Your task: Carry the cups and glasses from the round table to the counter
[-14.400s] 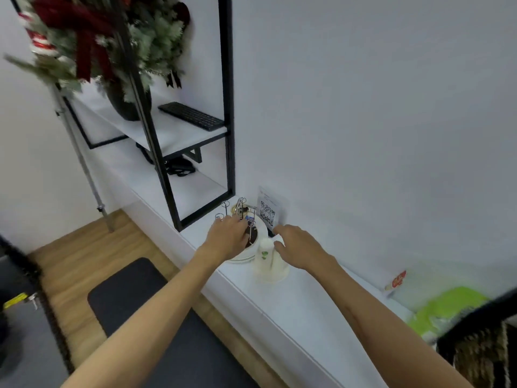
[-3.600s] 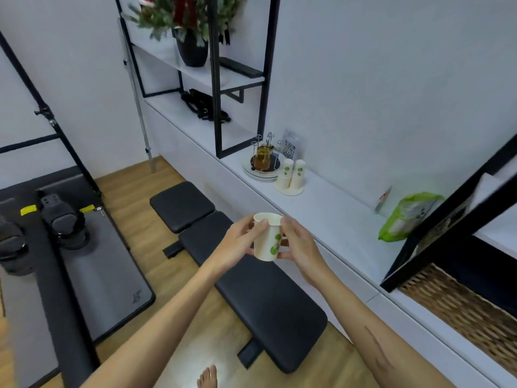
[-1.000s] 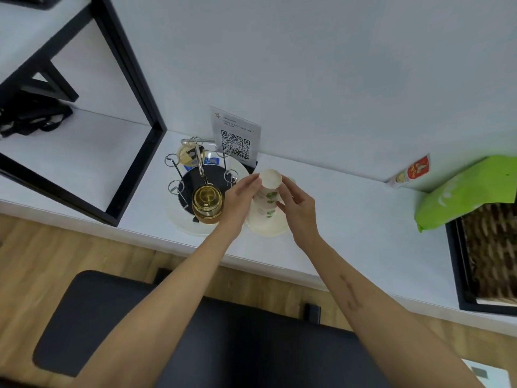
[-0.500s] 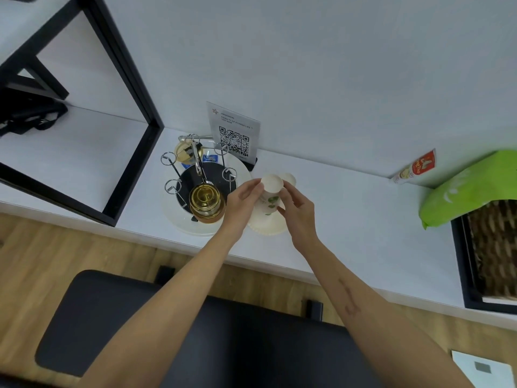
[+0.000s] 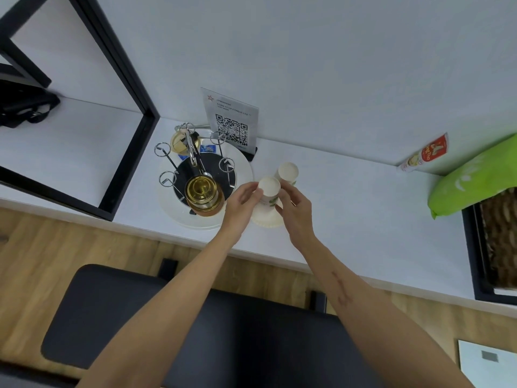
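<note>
A white paper cup with green leaf print [image 5: 269,187] stands upside down on a small white plate [image 5: 267,221] on the white counter [image 5: 355,214]. My left hand [image 5: 241,202] grips its left side and my right hand [image 5: 294,209] its right side, fingertips on the cup wall. A second upside-down paper cup [image 5: 288,171] stands just behind it on the same plate, touching or nearly touching it. To the left, an amber glass [image 5: 204,195] hangs on a wire cup rack [image 5: 193,152] set on a round white tray [image 5: 170,208].
A QR-code sign [image 5: 231,124] leans against the wall behind the rack. A black shelf frame [image 5: 131,79] rises at the left. A red-and-white tube [image 5: 425,154], a green bag [image 5: 475,177] and a wicker basket [image 5: 500,239] lie to the right. A black bench [image 5: 195,317] is below.
Both hands have lowered the upside-down cup onto the plate in front of the other cup. The view has moved closer to the counter.
</note>
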